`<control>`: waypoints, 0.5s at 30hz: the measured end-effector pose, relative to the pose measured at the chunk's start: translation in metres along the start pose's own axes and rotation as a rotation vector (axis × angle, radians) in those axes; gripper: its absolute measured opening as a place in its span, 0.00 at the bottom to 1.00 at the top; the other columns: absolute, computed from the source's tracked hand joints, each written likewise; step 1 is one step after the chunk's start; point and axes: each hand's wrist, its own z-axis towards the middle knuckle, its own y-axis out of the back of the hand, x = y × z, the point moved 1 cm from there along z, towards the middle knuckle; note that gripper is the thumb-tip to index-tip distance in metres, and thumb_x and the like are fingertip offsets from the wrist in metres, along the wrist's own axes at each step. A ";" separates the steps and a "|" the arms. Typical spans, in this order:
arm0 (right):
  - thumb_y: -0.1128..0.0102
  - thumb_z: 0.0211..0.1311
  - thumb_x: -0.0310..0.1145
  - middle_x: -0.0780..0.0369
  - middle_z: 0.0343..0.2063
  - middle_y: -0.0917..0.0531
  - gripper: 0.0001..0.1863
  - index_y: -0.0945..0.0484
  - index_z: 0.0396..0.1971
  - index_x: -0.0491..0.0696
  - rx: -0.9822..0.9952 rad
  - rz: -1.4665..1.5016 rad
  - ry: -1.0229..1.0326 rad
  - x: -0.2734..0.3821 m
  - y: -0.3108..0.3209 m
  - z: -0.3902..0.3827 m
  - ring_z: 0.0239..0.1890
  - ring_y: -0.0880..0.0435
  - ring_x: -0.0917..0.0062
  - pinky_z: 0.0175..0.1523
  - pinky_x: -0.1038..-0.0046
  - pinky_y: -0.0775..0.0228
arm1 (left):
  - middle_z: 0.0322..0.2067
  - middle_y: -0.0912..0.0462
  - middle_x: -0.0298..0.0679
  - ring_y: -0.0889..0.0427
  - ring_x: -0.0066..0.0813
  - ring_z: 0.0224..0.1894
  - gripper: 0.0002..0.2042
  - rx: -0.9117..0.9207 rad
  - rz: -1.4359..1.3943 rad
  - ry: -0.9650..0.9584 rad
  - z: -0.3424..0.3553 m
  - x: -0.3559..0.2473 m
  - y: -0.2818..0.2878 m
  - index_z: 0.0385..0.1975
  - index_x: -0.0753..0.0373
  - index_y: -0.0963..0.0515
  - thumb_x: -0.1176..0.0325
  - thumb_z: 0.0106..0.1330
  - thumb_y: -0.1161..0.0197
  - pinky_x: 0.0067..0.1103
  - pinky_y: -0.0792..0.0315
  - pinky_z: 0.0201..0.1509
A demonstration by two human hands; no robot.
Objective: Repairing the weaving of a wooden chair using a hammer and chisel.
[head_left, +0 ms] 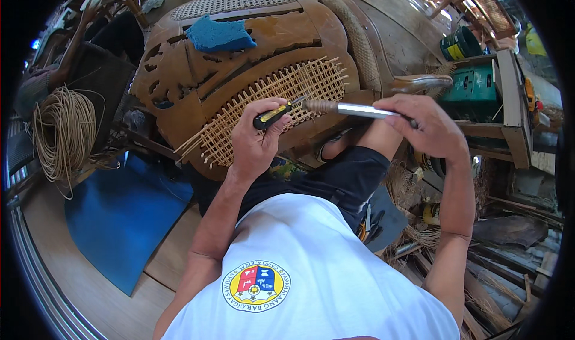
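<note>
My left hand [259,130] is closed around a short screwdriver [272,117] with a black and yellow handle, its thin metal shaft pointing right. My right hand [422,121] grips a silver-shafted tool [362,110] with a brown, ribbed end. That end lies close to the screwdriver's tip; whether they touch I cannot tell. Below both tools is a woven rattan panel [281,91] with loose strand ends sticking out along its edges. It is set in a carved brown wooden furniture frame [311,25]. On the frame rests a blue sponge-like block [218,34].
A coil of rattan [66,133] hangs at the left, above a blue sheet [120,214] on the floor. At the right stand a green crate [473,94], a dark bucket [460,44] and a wooden stand [514,109]. Scissors [366,221] lie beside my leg, near scattered fibre and wood scraps.
</note>
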 end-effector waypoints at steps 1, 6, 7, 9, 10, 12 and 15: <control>0.38 0.69 0.26 0.54 0.45 0.12 0.13 0.16 0.51 0.41 -0.088 -0.046 0.020 -0.003 0.002 0.000 0.46 0.13 0.57 0.52 0.63 0.22 | 0.48 0.12 0.44 0.12 0.34 0.46 0.12 -0.033 0.016 -0.036 0.004 -0.002 -0.002 0.48 0.64 0.24 0.74 0.70 0.29 0.25 0.19 0.50; 0.37 0.70 0.29 0.55 0.43 0.11 0.13 0.15 0.51 0.43 -0.156 -0.131 -0.014 -0.012 0.011 0.009 0.43 0.13 0.60 0.51 0.65 0.23 | 0.48 0.12 0.44 0.12 0.33 0.47 0.12 -0.017 0.091 -0.043 0.018 0.010 -0.009 0.48 0.63 0.24 0.73 0.70 0.29 0.25 0.19 0.51; 0.38 0.70 0.30 0.53 0.42 0.11 0.13 0.16 0.51 0.42 -0.084 -0.148 -0.012 -0.014 0.020 0.011 0.43 0.13 0.59 0.50 0.64 0.23 | 0.49 0.14 0.43 0.14 0.28 0.50 0.13 -0.003 0.096 -0.054 0.015 0.012 -0.007 0.50 0.64 0.25 0.75 0.71 0.30 0.23 0.20 0.54; 0.38 0.71 0.32 0.52 0.39 0.12 0.13 0.16 0.51 0.42 -0.049 -0.162 -0.049 -0.010 0.034 0.006 0.39 0.13 0.61 0.48 0.64 0.23 | 0.49 0.14 0.43 0.14 0.28 0.50 0.13 0.005 0.091 -0.061 0.012 0.013 -0.008 0.50 0.64 0.25 0.74 0.71 0.30 0.23 0.20 0.54; 0.38 0.71 0.32 0.52 0.39 0.12 0.13 0.16 0.51 0.42 -0.054 -0.160 -0.049 -0.011 0.035 0.006 0.39 0.13 0.61 0.48 0.64 0.23 | 0.50 0.14 0.44 0.14 0.28 0.50 0.12 0.006 0.086 -0.065 0.012 0.014 -0.009 0.50 0.64 0.25 0.74 0.71 0.31 0.23 0.20 0.54; 0.39 0.72 0.31 0.53 0.39 0.12 0.13 0.16 0.51 0.42 -0.146 -0.110 -0.138 -0.013 0.036 0.010 0.38 0.14 0.63 0.46 0.65 0.23 | 0.50 0.14 0.43 0.14 0.28 0.49 0.12 0.022 0.100 -0.066 0.012 0.020 -0.015 0.50 0.64 0.25 0.74 0.72 0.31 0.23 0.20 0.54; 0.40 0.73 0.32 0.53 0.40 0.12 0.14 0.17 0.51 0.42 -0.152 -0.130 -0.097 -0.007 0.026 0.020 0.41 0.14 0.59 0.49 0.63 0.24 | 0.50 0.13 0.44 0.14 0.28 0.49 0.12 0.053 0.141 -0.082 0.013 0.021 -0.017 0.50 0.64 0.25 0.74 0.72 0.31 0.23 0.19 0.53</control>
